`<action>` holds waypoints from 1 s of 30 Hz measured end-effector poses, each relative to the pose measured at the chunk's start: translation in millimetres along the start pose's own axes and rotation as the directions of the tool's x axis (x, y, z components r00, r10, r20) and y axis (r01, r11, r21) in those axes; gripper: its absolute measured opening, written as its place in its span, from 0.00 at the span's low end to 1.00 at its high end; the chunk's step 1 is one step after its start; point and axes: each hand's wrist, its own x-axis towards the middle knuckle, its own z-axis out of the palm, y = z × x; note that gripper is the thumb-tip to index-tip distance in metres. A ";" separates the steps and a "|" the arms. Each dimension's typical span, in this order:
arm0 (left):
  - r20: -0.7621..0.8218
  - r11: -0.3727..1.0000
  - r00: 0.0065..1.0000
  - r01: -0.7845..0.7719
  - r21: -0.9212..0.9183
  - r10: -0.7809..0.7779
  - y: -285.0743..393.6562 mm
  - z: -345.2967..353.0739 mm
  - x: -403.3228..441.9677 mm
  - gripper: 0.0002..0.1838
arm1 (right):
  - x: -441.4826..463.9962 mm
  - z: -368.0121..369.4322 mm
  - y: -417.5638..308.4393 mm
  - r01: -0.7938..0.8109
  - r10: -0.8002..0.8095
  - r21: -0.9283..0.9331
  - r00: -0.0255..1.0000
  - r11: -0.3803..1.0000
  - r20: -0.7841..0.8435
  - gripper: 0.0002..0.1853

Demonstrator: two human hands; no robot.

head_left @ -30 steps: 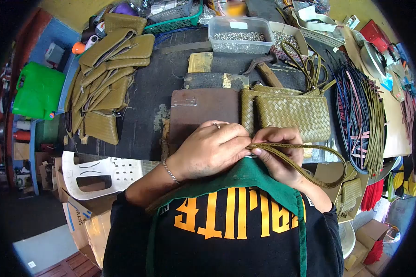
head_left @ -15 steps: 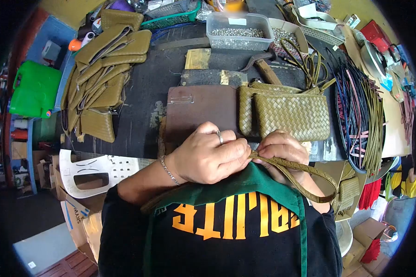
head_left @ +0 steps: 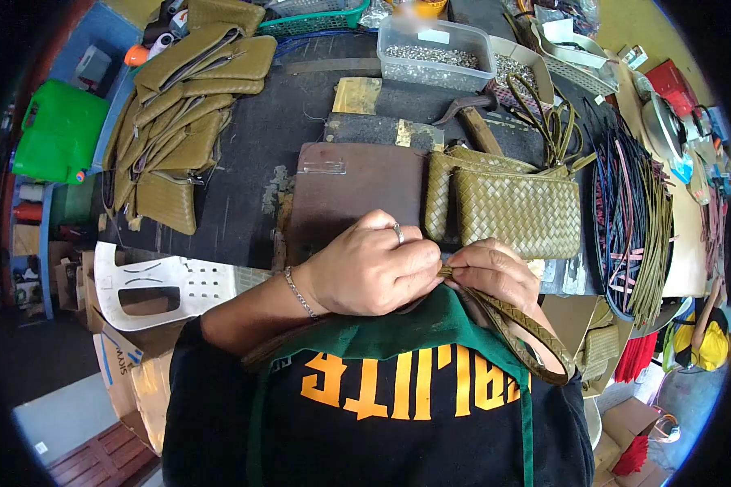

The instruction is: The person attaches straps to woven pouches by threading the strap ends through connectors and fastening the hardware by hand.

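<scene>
My left hand (head_left: 378,264) and my right hand (head_left: 495,272) meet close to my chest, fingertips almost touching. Both are closed in a pinch on a narrow olive woven strap (head_left: 516,333). From my right hand the strap loops down and round past the wrist; its pinched part is mostly covered by fingers. Just beyond my hands lies a brown flat board (head_left: 357,191) on the work table. To its right, two olive woven pouches (head_left: 518,211) overlap, with thin straps (head_left: 556,134) standing up behind them. A hammer (head_left: 479,130) lies behind the pouches.
A pile of olive pouches (head_left: 191,105) covers the table's left side. At the back stands a clear plastic box (head_left: 434,69) of small metal pieces. Bundles of thin strips (head_left: 633,219) fill the right. A white plastic chair (head_left: 162,284) is at front left. Another person (head_left: 707,337) appears far right.
The strap's loop has dropped lower and swung in toward my right wrist. Both hands keep their pinch in nearly the same spot. The view has shifted slightly.
</scene>
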 end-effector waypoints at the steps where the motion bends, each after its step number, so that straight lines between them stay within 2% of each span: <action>1: 0.013 1.000 1.000 0.014 -0.008 -0.013 -0.6 1.6 -0.8 0.10 | 0.3 0.2 0.8 -0.011 0.011 0.001 1.000 1.000 0.021 0.11; 3: 0.024 0.999 0.999 0.029 -0.016 -0.028 -1.9 1.7 -0.9 0.10 | 0.0 1.4 2.2 -0.023 0.023 0.002 0.999 1.000 0.045 0.11; 5: 0.078 0.996 0.994 0.074 -0.042 -0.071 -1.9 -0.9 0.3 0.09 | -3.6 4.9 3.9 -0.027 0.027 -0.006 1.000 1.000 -0.005 0.11; 9: 0.040 0.991 0.995 0.096 -0.093 -0.093 -3.1 -0.9 3.1 0.08 | -8.5 11.4 5.7 -0.061 0.064 0.050 0.996 0.997 -0.059 0.11; 11: 0.114 0.986 0.985 0.138 -0.088 -0.128 -2.8 -1.3 3.2 0.07 | -9.8 12.6 5.0 -0.128 0.130 0.033 0.990 0.991 -0.063 0.11; 13: 0.095 0.985 0.985 0.153 -0.074 -0.145 -2.4 0.2 1.3 0.07 | -11.8 13.5 6.0 -0.151 0.157 0.073 0.984 0.986 -0.085 0.11; 16: 0.067 0.981 0.983 0.174 -0.081 -0.169 -2.3 1.6 0.4 0.07 | -16.1 13.3 5.9 -0.281 0.303 0.216 0.950 0.935 -0.078 0.09; 24: 0.063 0.969 0.971 0.234 -0.076 -0.230 -1.0 2.8 2.4 0.07 | -12.5 9.0 5.0 -0.294 0.311 0.187 0.948 0.937 -0.068 0.08; 30: -0.048 0.980 0.982 0.177 -0.089 -0.182 -2.9 10.1 2.5 0.07 | -8.6 4.9 5.8 -0.219 0.228 0.101 0.970 0.970 -0.084 0.08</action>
